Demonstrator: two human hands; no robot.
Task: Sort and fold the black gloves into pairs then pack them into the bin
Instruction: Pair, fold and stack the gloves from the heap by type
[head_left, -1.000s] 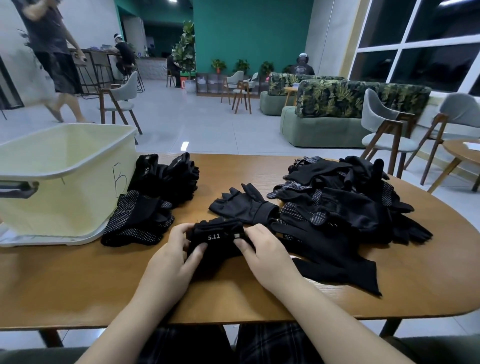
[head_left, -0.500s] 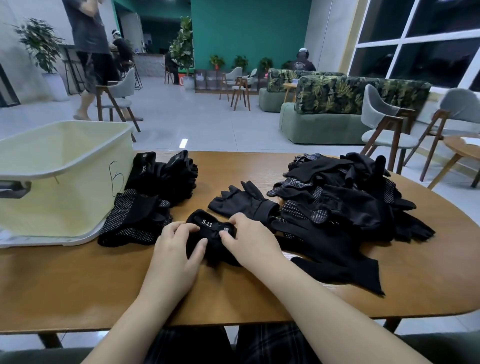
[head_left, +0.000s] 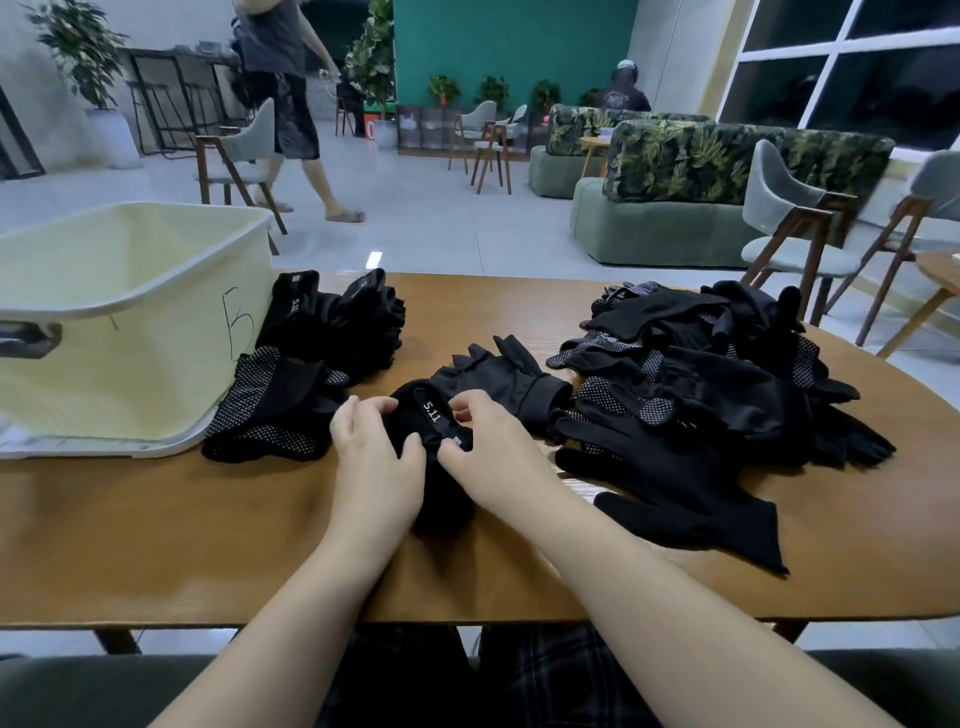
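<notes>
At the near-centre of the wooden tabletop (head_left: 156, 540), both hands work one folded glove bundle (head_left: 434, 421) with a white "5.11" label facing up. Left hand (head_left: 375, 460) grip: fingers curled over the bundle's left side, thumb pinching its near edge. Right hand (head_left: 491, 457) grip: fingertips and thumb pinching the bundle's right edge by the cuff tag. The bundle rests on the tabletop, its lower part hidden behind the hands.

Around it:
- Cream bin (head_left: 135, 291) at far left, on the tabletop, a hand-drawn mark on its side wall; only bare inner wall shows (the floor of the bin is out of view).
- Dotted folded gloves (head_left: 270, 410) just beside the bin's near corner, close to the left hand.
- Plain folded gloves (head_left: 337, 322) behind those, touching the bin wall.
- Single flat glove (head_left: 504, 374) directly behind the bundle, fingers pointing away, cuff toward the right.
- Loose unsorted pile (head_left: 717, 395) on the right, mixed dotted and plain, one glove (head_left: 701, 519) trailing toward the near edge, crowding the right wrist.

Background: a person walking (head_left: 291, 104) past a chair (head_left: 244, 150), leaf-print sofas (head_left: 727, 171), grey chairs (head_left: 784, 218) behind the tabletop's far right.
</notes>
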